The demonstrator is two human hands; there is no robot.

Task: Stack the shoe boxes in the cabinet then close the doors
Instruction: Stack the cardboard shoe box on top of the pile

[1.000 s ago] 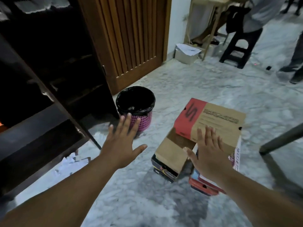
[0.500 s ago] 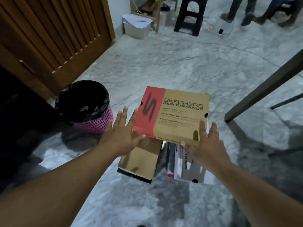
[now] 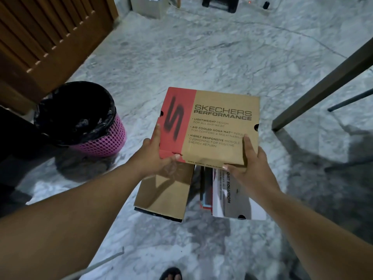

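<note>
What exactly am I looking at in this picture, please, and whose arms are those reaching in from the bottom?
There is no machine: a person wears a camera on the head, looking down at their own arms. The left hand and right hand each have a grip on a near corner of the Skechers shoe box. Under it, more shoe boxes stand on the marble floor: a brown box and a white box. A pink bin stands to the left, beside the wooden door.
</note>
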